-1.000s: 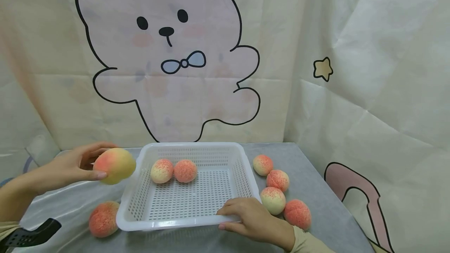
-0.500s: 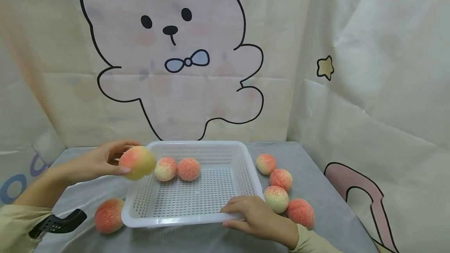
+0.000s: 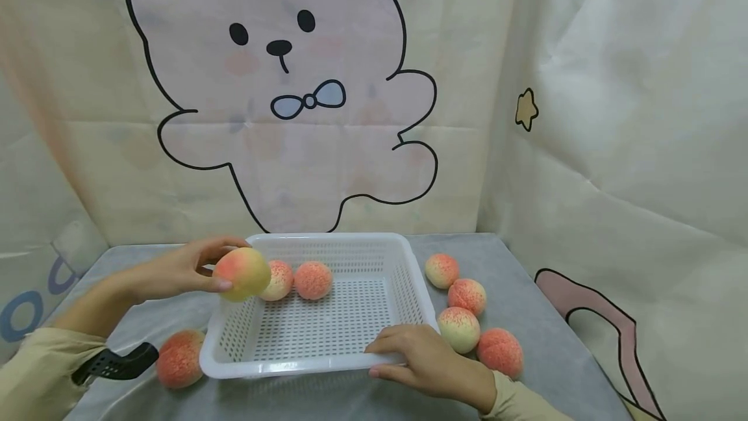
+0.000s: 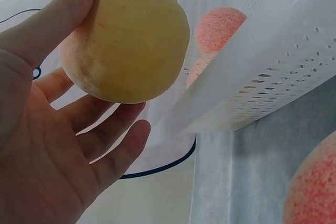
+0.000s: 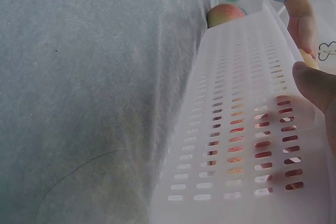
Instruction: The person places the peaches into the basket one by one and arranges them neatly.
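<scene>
Grey-clothed table: left hand [image 3: 175,269] cups a yellow-pink foam peach [image 3: 242,273] over the white perforated plastic basket's [image 3: 350,364] left rim, while right hand [image 3: 423,359], fingers curled, steadies its near edge.

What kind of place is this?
Probably a staged tabletop set, not a kitchen: a cartoon-bear cloth backdrop, a grey cloth-covered table, a white basket and peaches.

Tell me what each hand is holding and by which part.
The left hand holds a peach round its sides, thumb on one side and fingers on the other, over the white basket. The right hand grips the basket's near rim.
</scene>
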Tool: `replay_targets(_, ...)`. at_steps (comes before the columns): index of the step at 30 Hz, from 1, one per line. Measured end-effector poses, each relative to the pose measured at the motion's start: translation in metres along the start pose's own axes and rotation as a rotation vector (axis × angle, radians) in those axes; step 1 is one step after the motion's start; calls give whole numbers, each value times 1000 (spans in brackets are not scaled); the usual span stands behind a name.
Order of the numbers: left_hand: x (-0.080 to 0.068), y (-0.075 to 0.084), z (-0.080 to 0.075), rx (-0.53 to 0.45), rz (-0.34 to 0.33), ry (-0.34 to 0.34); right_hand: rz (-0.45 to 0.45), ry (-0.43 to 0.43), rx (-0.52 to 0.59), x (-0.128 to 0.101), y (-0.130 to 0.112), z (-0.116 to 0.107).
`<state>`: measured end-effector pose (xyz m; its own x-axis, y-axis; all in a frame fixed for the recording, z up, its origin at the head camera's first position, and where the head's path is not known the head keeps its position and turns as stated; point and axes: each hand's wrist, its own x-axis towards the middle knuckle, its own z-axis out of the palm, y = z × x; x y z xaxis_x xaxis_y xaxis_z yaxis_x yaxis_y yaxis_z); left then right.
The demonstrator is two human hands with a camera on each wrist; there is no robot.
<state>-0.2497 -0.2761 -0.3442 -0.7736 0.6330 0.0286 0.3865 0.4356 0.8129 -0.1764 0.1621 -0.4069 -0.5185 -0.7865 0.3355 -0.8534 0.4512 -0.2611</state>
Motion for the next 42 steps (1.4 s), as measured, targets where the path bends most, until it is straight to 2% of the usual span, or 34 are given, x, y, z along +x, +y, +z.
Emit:
replay_targets(13, 16, -7, 5, 22, -19, -51, -1, 11, -5, 0, 0, 0)
replay_targets(17, 21, -7, 9, 26, -30, -90, -11, 12, -3, 1, -1, 0)
replay_targets(22, 26, -6, 13, 39, -2, -135, -1, 5, -1, 1, -1, 0)
replay_targets(26, 29, -4, 16, 70, 35, -128, -4, 3, -5, 1, -2, -1)
replay_targets(34, 32, 2, 27, 138, 15, -116, -5, -2, 9, -3, 1, -1)
replay_targets(42, 36, 1, 37, 211, 10, -102, -29, 9, 9, -5, 4, 2)
